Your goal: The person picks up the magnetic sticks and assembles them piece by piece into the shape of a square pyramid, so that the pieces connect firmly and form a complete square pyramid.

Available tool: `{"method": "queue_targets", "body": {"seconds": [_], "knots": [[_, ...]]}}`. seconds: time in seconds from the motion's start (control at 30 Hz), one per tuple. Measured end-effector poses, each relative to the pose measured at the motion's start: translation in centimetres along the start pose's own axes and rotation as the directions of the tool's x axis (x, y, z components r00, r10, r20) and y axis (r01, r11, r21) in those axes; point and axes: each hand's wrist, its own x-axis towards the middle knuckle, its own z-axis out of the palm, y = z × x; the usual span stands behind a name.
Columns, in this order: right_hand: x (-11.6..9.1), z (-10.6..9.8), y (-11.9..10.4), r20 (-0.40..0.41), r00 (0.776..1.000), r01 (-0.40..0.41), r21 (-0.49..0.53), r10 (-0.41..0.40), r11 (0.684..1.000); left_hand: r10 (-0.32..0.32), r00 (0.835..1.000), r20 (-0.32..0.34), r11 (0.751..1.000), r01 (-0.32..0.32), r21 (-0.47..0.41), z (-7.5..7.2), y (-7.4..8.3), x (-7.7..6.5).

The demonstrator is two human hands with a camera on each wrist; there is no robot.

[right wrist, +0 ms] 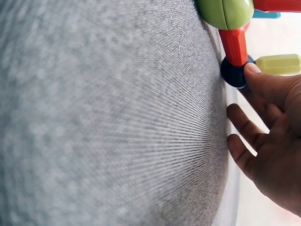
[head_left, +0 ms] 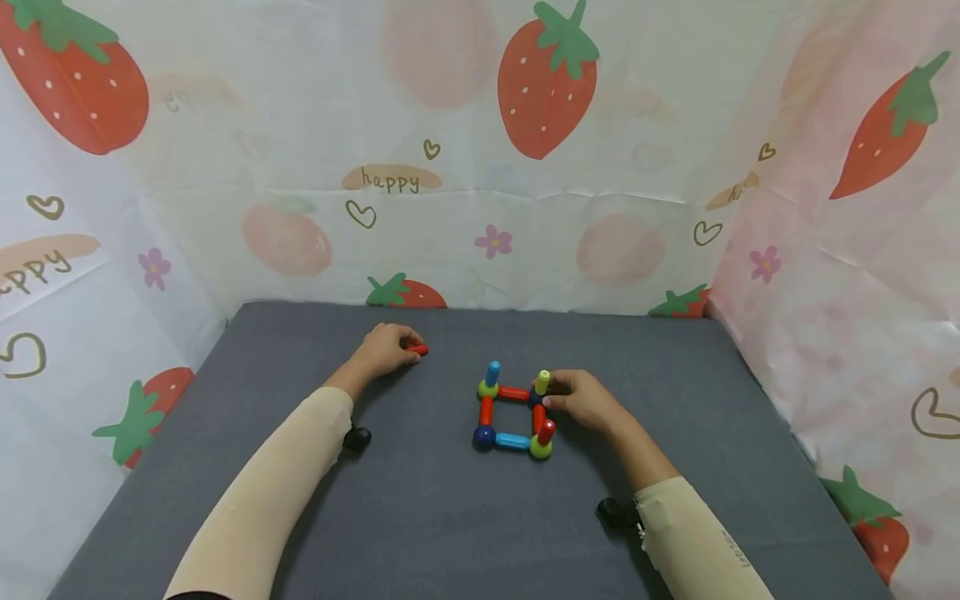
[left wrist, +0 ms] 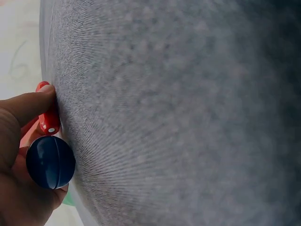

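Observation:
A square frame of toy rods and balls lies on the table. It has a blue rod point(head_left: 513, 442) in front, red rods point(head_left: 513, 392) on the other sides, two green balls and two dark blue balls. Short blue, yellow-green point(head_left: 542, 382) and red rods stand up from three corners. At the far right corner, my right hand point(head_left: 588, 398) pinches the dark blue ball point(right wrist: 234, 73) between thumb and finger. Left of the frame, my left hand point(head_left: 384, 348) grips a red rod point(left wrist: 49, 117) and has a dark blue ball point(left wrist: 51, 162) by its fingers, hidden in the head view.
A grey cloth point(head_left: 442, 517) covers the table. Printed fabric walls point(head_left: 480, 117) with strawberries stand along its back and sides. Black wrist cameras point(head_left: 357, 439) sit at both sleeve cuffs, close to the cloth.

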Motion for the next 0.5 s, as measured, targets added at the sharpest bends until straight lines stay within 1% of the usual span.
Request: {"method": "queue_targets", "body": {"seconds": [0.1,0.27,0.5], "knots": [[0.0,0.0,-0.1,-0.003,1.0,0.005,0.001,-0.005,1.0,0.003,1.0,-0.007,1.0,-0.003,0.016,0.1,0.2,0.1],[0.0,0.0,-0.1,-0.004,1.0,0.001,0.0,-0.001,1.0,0.012,1.0,-0.028,0.999,-0.011,0.035,0.0,0.9,0.0],[0.1,0.0,0.2,-0.005,1.0,0.023,-0.003,-0.023,1.0,0.031,0.997,-0.067,0.999,-0.029,0.023,0.0,2.1,-0.2]]}}
